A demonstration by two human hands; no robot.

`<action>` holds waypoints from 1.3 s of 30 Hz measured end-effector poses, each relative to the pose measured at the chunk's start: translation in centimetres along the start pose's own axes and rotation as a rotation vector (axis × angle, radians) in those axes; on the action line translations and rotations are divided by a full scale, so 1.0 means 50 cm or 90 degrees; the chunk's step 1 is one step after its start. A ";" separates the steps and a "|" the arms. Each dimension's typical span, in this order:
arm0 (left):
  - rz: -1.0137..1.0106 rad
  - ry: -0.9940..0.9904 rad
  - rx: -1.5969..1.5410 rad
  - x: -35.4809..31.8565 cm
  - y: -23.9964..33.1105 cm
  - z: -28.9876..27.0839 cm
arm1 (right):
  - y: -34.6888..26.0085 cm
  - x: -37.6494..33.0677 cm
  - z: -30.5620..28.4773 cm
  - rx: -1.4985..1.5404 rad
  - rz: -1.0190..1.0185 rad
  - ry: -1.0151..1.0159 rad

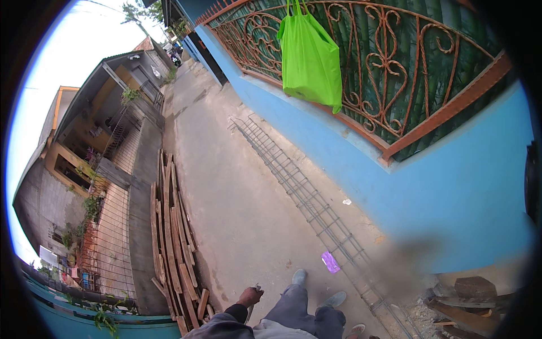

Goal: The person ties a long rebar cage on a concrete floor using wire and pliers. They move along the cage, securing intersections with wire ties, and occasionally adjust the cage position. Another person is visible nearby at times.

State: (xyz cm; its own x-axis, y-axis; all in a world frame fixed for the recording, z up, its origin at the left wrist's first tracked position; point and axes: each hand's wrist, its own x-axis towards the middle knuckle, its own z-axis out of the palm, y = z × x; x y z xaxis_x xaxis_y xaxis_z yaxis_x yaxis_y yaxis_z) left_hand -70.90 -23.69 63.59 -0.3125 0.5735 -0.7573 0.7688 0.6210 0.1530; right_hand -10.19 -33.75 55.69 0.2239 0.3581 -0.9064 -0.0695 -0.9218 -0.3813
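My left hand (250, 296) hangs low beside my legs, in a dark sleeve. Its fingers are closed around a thin grey rod-like thing (249, 314), part of which shows below the fist. A small end sticks out at the thumb side; its exact kind is too small to make out. My right hand is out of the picture. To the right of my feet lies a long steel rebar cage (319, 217) on the concrete, made of straight bars with ties across them. A purple packet (330, 262) lies against its edge.
Long wooden planks (172, 237) lie stacked on the left by a low wall. At right stands a blue wall (451, 209) with a rusty railing (389, 73) and a hanging green bag (310, 62). Wood scraps and rubble (468, 311) lie lower right. Another foot (357, 331) shows near mine.
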 end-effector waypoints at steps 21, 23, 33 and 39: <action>0.081 -0.068 -0.264 0.090 -0.012 -0.131 | 0.027 -0.079 0.296 -0.232 -0.050 0.122; 0.060 -0.073 -0.268 0.091 -0.011 -0.149 | 0.020 -0.097 0.308 -0.222 -0.047 0.126; -0.017 -0.093 -0.275 0.070 0.050 -0.097 | -0.046 -0.076 0.247 -0.277 -0.095 0.183; 0.004 -0.090 -0.319 0.035 0.126 -0.059 | -0.126 -0.036 0.159 -0.267 -0.036 0.139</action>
State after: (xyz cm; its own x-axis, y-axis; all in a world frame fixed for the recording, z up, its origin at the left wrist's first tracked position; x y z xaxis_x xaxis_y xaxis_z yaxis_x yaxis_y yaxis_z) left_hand -68.24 -17.18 65.12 -0.2038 0.5215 -0.8286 0.3976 0.8175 0.4167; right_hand -17.86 -27.40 58.31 0.4185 0.4108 -0.8100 0.3370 -0.8984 -0.2815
